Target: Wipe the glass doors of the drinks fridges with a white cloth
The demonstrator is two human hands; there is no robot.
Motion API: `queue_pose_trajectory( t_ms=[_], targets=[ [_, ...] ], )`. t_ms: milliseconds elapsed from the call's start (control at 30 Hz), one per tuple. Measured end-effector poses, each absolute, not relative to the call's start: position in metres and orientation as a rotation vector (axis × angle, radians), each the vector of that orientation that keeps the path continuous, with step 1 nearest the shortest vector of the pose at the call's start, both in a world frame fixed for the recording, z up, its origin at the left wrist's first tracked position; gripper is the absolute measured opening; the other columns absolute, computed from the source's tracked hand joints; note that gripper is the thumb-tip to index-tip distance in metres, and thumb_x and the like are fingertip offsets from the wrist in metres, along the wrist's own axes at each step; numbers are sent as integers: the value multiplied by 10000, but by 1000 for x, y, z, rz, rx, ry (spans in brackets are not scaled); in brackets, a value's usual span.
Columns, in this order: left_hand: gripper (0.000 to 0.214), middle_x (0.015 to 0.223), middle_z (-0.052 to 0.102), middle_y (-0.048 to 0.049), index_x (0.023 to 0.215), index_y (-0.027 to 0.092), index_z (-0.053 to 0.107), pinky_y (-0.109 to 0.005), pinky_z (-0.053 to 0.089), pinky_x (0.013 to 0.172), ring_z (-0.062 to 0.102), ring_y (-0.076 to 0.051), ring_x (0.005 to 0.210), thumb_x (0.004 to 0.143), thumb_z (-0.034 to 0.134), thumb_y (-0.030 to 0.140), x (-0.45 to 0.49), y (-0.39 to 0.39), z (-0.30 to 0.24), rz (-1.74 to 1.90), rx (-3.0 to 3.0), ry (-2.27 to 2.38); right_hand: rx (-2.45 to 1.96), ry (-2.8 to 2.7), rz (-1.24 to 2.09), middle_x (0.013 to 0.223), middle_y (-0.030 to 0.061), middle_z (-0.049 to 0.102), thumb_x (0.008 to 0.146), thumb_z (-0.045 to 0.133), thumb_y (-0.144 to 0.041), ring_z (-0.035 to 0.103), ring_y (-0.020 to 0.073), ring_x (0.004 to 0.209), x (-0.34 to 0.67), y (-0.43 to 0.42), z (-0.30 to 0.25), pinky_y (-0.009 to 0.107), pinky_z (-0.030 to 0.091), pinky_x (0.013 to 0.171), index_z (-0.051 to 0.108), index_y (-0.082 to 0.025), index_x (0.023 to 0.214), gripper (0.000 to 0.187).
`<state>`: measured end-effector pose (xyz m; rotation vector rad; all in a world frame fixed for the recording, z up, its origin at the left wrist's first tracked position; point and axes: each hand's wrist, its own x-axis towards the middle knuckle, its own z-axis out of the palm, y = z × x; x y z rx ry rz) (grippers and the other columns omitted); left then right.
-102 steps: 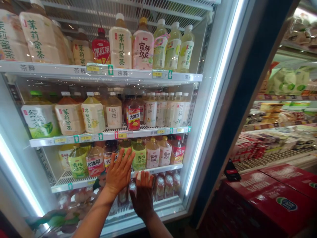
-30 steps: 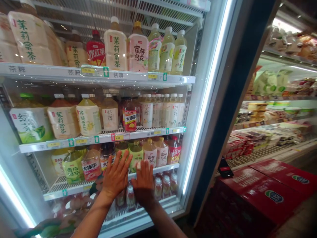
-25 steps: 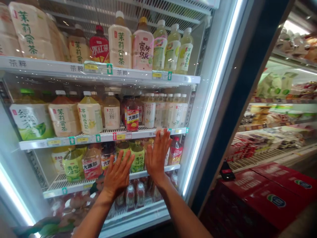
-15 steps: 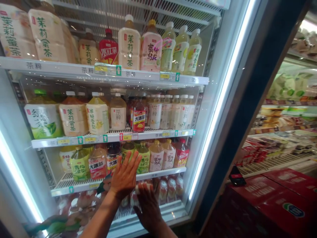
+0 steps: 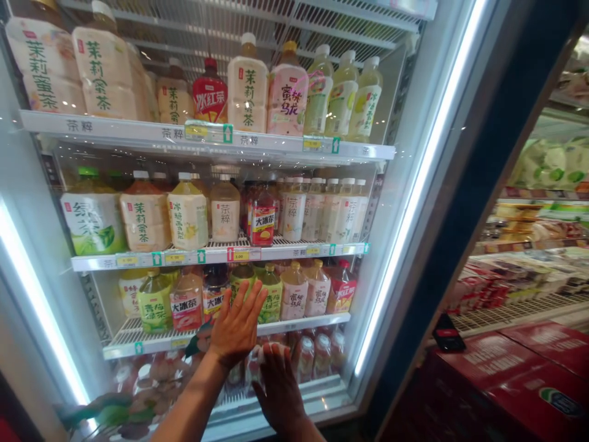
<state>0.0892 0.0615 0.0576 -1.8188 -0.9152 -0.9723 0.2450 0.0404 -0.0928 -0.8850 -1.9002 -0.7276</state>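
Note:
My left hand [image 5: 235, 325] is raised, palm forward and fingers stretched, in front of the glass door [image 5: 214, 156] of a drinks cooler. Behind its fingers is the third shelf, with a green-labelled bottle [image 5: 270, 293] just to the right. Lower and to the right, my right hand [image 5: 281, 390] is darker in shadow, its fingers extended upward and its thumb apart. At its fingertips is a pale patch that I cannot make out. Both hands seem flat on or near the glass; contact is unclear. A dark bottle [image 5: 215, 288] stands behind and left of my left hand.
Several shelves hold bottled teas, including a red-labelled bottle [image 5: 264, 220] on the second shelf. A bright light strip [image 5: 414, 190] runs along the cooler's right side. To the right are red boxes [image 5: 510, 374], a dark device [image 5: 448, 333] and another stocked display [image 5: 529, 270].
The view has shifted slightly, so the cooler and shelves appear further right. Both hands keep nearly the same pose, fingers still stretched toward the glass.

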Motion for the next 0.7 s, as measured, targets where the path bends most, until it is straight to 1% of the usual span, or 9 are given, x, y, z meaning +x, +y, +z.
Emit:
queue_pose_trajectory(
  t_ms=[33,100,233,300,367,433,533,600,700],
  targets=[
    [698,1628,344,-43,1602,144,277,-497,37,1323,120,-241,1596,927,448,189,89,62,58,-969,-1819,-917,-872,-1935,-734,1652,126,357,991,491,-235,202,276,1582,246,38,-96,516,282,1289,345,-133,1595,629],
    [688,1639,326,-44,1602,150,277,-496,28,1323,101,-242,1599,942,454,224,91,62,59,-955,-1829,-920,-914,-1934,-732,1674,128,307,1000,485,-237,163,284,1590,247,43,-63,534,242,1296,350,-125,1589,615],
    [710,1660,300,-47,1605,149,276,-465,21,1324,65,-226,1602,926,478,199,85,55,64,-898,-1872,-925,-997,-1779,-689,1721,156,105,1019,451,-204,23,325,1599,245,68,65,647,199,1265,174,-115,1639,685],
    [751,1669,289,-45,1611,176,265,-481,15,1323,55,-228,1604,902,511,180,68,45,61,-886,-1895,-959,-1026,-1698,-657,1725,164,47,1026,428,-197,-22,321,1599,238,71,94,670,186,1255,89,-118,1649,714],
    [781,1684,255,-39,1612,246,275,-536,7,1314,57,-258,1606,886,557,180,39,32,54,-916,-1910,-1037,-1057,-1730,-642,1718,195,58,1022,433,-196,-9,330,1600,229,63,76,683,182,1249,124,-88,1640,699],
    [790,1696,218,-28,1601,318,297,-583,-2,1300,64,-283,1606,879,583,171,4,18,45,-963,-1917,-1104,-977,-1937,-683,1695,221,178,1008,477,-203,97,328,1599,218,48,27,655,197,1257,320,-60,1579,610],
    [798,1703,192,-5,1595,366,293,-583,-19,1296,65,-273,1607,883,573,140,-38,5,34,-995,-1930,-1129,-664,-2257,-788,1597,113,464,976,555,-210,335,205,1537,201,31,-35,464,245,1290,622,-153,1350,383],
    [801,1705,184,-1,1598,376,277,-591,-30,1293,57,-272,1607,892,575,143,-54,4,34,-1017,-1914,-1141,-599,-2308,-796,1567,48,516,979,572,-253,360,162,1520,191,30,-29,402,251,1291,657,-195,1295,333],
    [798,1712,155,-4,1603,382,250,-607,-40,1287,45,-280,1606,913,595,181,-62,8,44,-1053,-1873,-1165,-732,-2181,-785,1644,97,387,1010,528,-315,189,241,1589,172,42,48,518,193,1299,606,-144,1351,390]
  ],
)
